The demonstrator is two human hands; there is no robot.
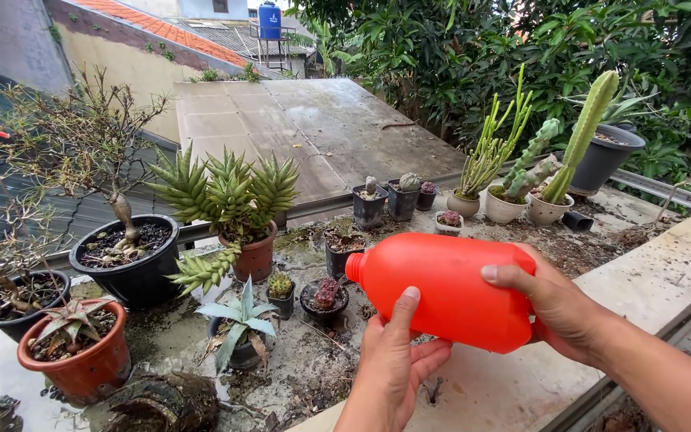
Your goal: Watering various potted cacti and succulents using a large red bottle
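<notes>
1. Red-orange plastic bottle (445, 290): smooth, matte, squarish body with rounded shoulders, lying on its side in mid-air, narrow neck pointing left and slightly down; no label visible; held above the concrete ledge (665, 280), just right of the cluster of small pots.
2. Left hand (393, 364): under the bottle near its lower middle, thumb pressed up against the front face, fingers curled loosely beneath; wrapped partly round the bottle, supporting it from below.
3. Right hand (557, 304): clasped round the bottle's base end, thumb laid flat across the top face, fingers hidden behind; closed firmly on the bottle.
4. Directly beyond the neck: small black pot with a reddish cactus (325, 296), beside a tiny green cactus (281, 286) in a dark pot.
5. Below those: blue-green agave (241, 318) in a dark pot, on dirt-strewn, damp concrete.
6. Further left: spiky green succulent (229, 196) in a terracotta pot, a bare-branched plant in a large black pot (129, 260), another terracotta pot (81, 352) at lower left.
7. Far side of the ledge: tall columnar cacti (581, 136) in pale round pots, small square black pots (369, 204) to their left, leafy shrubs behind.
</notes>
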